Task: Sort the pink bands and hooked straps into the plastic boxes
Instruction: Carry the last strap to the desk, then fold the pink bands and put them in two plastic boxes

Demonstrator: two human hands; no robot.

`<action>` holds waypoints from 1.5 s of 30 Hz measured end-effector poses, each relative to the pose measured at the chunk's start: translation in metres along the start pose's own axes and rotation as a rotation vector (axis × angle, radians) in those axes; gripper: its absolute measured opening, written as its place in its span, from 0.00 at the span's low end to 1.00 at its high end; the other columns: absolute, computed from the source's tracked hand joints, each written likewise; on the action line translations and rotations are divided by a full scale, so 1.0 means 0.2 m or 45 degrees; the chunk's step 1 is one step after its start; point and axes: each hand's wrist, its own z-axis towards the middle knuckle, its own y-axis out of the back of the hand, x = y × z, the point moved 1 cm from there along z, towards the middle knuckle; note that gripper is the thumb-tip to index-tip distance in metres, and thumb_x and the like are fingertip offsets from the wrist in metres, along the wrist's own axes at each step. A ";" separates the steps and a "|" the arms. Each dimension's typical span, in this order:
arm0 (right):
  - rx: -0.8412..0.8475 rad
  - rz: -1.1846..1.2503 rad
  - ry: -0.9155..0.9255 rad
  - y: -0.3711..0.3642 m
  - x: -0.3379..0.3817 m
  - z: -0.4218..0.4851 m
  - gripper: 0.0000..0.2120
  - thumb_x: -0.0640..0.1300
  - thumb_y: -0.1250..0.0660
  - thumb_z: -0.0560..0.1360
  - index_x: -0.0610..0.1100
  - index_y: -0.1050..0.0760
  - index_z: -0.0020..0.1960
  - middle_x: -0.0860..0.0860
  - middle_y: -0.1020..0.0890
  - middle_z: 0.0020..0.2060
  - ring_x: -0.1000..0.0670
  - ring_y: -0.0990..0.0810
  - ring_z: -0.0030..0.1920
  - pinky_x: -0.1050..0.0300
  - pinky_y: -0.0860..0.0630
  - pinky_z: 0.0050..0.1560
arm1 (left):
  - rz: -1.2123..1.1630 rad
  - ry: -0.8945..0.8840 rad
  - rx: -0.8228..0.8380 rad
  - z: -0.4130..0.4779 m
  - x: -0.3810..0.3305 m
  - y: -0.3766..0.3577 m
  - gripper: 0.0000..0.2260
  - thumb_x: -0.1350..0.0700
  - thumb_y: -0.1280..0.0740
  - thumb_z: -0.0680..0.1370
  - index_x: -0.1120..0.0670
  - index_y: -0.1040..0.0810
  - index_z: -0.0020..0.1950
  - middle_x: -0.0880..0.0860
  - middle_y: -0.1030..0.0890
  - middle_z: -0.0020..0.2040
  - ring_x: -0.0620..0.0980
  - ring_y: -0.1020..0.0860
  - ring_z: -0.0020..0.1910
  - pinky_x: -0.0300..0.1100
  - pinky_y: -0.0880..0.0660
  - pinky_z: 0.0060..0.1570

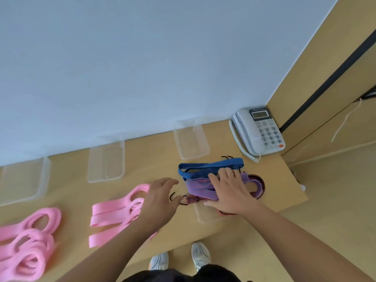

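Observation:
A pile of hooked straps lies at the table's right: a blue striped strap (211,167) on top, a purple strap (198,189) under it, and a pink-black strap (192,199) with a black hook at its left end. My right hand (230,190) rests flat on the purple strap, fingers straight. My left hand (160,200) hovers just left of the pile with fingers loosely spread, holding nothing. Flat pink bands (114,215) lie partly under my left forearm. Thicker pink loops (30,241) sit at the far left.
Three clear plastic boxes stand along the wall: left (22,180), middle (105,159), right (191,139). Another clear box (205,215) lies under my right hand's wrist side. A grey desk phone (258,131) fills the back right corner. The table edge runs close on the right.

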 end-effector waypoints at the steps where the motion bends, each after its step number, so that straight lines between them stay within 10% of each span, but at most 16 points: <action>1: -0.014 0.034 0.009 -0.03 -0.01 -0.01 0.45 0.77 0.43 0.65 0.45 0.32 0.68 0.44 0.28 0.54 0.40 0.30 0.56 0.42 0.34 0.59 | 0.010 0.036 -0.020 -0.01 -0.01 -0.01 0.19 0.55 0.26 0.78 0.54 0.20 0.69 0.53 0.21 0.68 0.54 0.28 0.71 0.42 0.35 0.67; 11: 0.137 0.194 0.055 -0.06 -0.05 -0.01 0.56 0.80 0.44 0.63 0.45 0.45 0.79 0.42 0.36 0.71 0.38 0.39 0.73 0.36 0.46 0.72 | 0.106 0.218 -0.160 -0.17 -0.07 -0.05 0.19 0.55 0.26 0.78 0.54 0.20 0.69 0.51 0.21 0.67 0.54 0.28 0.70 0.40 0.37 0.67; 16: -0.465 0.616 0.236 0.10 0.08 -0.01 0.35 0.69 0.34 0.67 0.42 0.23 0.62 0.48 0.22 0.53 0.42 0.24 0.56 0.44 0.28 0.59 | 0.061 0.297 -0.238 -0.27 -0.04 -0.02 0.17 0.56 0.26 0.78 0.55 0.19 0.67 0.53 0.19 0.65 0.56 0.26 0.68 0.45 0.33 0.65; 26: -0.543 0.743 0.536 0.17 0.72 -0.03 0.16 0.48 0.25 0.70 0.44 0.20 0.55 0.49 0.18 0.47 0.42 0.21 0.47 0.49 0.25 0.48 | -0.030 0.466 -0.399 -0.70 0.33 0.25 0.18 0.58 0.25 0.78 0.57 0.19 0.67 0.54 0.19 0.65 0.57 0.25 0.67 0.39 0.36 0.63; 45: -0.077 0.520 0.176 0.26 2.22 0.00 0.16 0.54 0.32 0.76 0.44 0.21 0.57 0.47 0.17 0.50 0.43 0.21 0.53 0.50 0.24 0.51 | -0.015 0.684 -0.389 -1.60 1.70 0.94 0.19 0.52 0.27 0.79 0.53 0.20 0.70 0.55 0.24 0.72 0.57 0.29 0.72 0.49 0.33 0.72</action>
